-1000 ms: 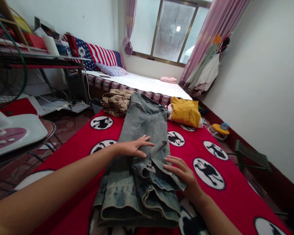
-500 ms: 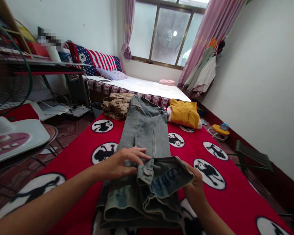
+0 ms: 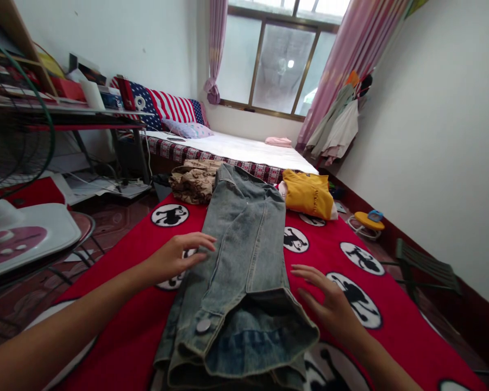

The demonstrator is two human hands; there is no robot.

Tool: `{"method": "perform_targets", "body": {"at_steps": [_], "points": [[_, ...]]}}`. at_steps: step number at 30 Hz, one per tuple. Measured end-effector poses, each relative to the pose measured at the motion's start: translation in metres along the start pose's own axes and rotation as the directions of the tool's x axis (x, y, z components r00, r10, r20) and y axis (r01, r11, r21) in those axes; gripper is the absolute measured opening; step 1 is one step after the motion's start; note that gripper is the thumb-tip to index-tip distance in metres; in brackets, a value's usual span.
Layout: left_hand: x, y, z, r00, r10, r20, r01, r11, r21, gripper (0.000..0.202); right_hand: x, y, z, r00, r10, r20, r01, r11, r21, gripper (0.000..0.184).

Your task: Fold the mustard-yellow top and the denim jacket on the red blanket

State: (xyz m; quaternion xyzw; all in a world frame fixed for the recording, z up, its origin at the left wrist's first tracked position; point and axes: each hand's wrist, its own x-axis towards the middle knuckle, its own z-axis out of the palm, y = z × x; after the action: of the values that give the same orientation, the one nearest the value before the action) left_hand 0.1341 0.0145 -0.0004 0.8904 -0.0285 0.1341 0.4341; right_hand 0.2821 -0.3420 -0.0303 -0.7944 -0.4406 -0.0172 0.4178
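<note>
A faded blue-grey denim jacket (image 3: 244, 244) lies folded lengthwise in front of me. One sleeve runs along its top towards me, and the sleeve's cuff, with a metal button (image 3: 202, 326), gapes at the near end. My left hand (image 3: 183, 255) hovers at the jacket's left edge, fingers stretched and apart, holding nothing. To the right of the sleeve, my right hand (image 3: 326, 298) is also open and holds nothing. Whether either hand's fingertips touch the denim, I cannot tell.
The jacket rests on a red cloth (image 3: 122, 309) with black-and-white monkey figures. Behind it lie a brown patterned garment (image 3: 193, 182) and folded yellow clothing (image 3: 307, 193). A fan (image 3: 16, 136) and white plastic seat (image 3: 28, 233) stand left; a folding stool (image 3: 426, 266) stands right.
Both hands have let go of the cuff and opened. The left hand moved left and away from me. The sleeve now lies flatter, its buttoned cuff lower and further left.
</note>
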Motion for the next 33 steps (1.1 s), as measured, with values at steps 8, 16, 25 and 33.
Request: {"method": "perform_targets", "body": {"at_steps": [8, 16, 25, 33], "points": [[0.093, -0.007, 0.059, 0.943, -0.067, -0.325, 0.133, 0.974, 0.185, 0.049, 0.102, 0.056, 0.024, 0.923, 0.288, -0.256, -0.227, 0.944, 0.241, 0.031], [0.118, -0.017, 0.095, 0.913, 0.016, -0.407, 0.145, 0.921, 0.362, 0.033, 0.209, 0.077, 0.017, 0.94, 0.045, -0.338, -0.135, 0.959, -0.248, 0.034], [0.111, -0.015, 0.093, 0.922, 0.153, -0.357, -0.029, 0.943, 0.33, 0.008, 0.31, 0.088, 0.026, 0.96, 0.218, -0.173, -0.276, 0.655, -0.704, 0.024], [0.109, -0.01, 0.084, 0.828, 0.065, -0.556, 0.155, 0.927, 0.34, 0.01, 0.354, 0.088, 0.035, 0.958, 0.217, -0.19, -0.287, 0.657, -0.697, 0.045]]}}
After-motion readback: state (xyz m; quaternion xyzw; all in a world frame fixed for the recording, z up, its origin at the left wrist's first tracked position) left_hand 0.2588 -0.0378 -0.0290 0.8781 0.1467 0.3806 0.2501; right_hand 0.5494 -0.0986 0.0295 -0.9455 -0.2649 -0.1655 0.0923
